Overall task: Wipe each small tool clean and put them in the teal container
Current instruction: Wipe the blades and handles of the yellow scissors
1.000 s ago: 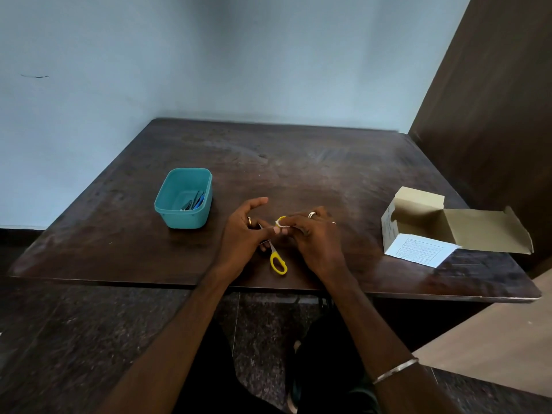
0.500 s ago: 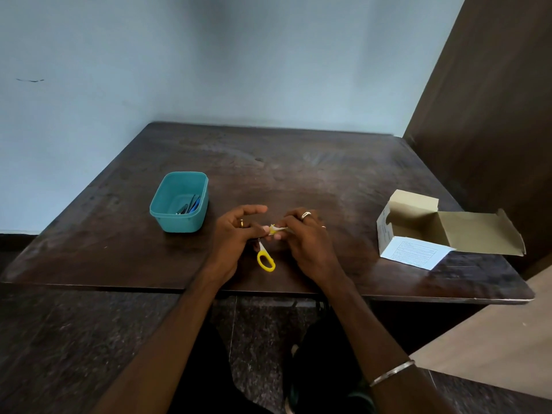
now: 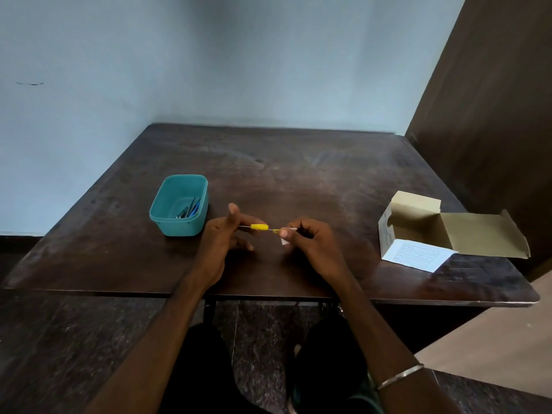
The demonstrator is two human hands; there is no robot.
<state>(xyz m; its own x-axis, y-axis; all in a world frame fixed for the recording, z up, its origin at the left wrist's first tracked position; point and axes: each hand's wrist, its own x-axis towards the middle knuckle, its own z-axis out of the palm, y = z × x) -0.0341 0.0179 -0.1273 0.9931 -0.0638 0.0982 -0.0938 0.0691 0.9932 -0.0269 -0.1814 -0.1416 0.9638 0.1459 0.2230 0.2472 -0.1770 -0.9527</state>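
A small pair of yellow-handled scissors (image 3: 259,227) is held level above the dark wooden table (image 3: 313,180), seen edge-on between my two hands. My left hand (image 3: 222,237) pinches its left end, thumb raised. My right hand (image 3: 310,242) pinches a small white wipe (image 3: 285,240) around the right end of the scissors. The teal container (image 3: 167,222) stands on the table just left of my left hand, with several small tools (image 3: 188,210), some blue, lying inside.
An open cardboard box (image 3: 418,228) with a printed white flap lies at the table's right side. A pale wall runs behind and left of the table, a dark wooden panel (image 3: 484,115) to the right. The table's near edge is by my forearms.
The scissors have turned from hanging with a yellow loop down to lying level between my hands. My hands have drawn apart along them, the right one sliding the wipe to the right.
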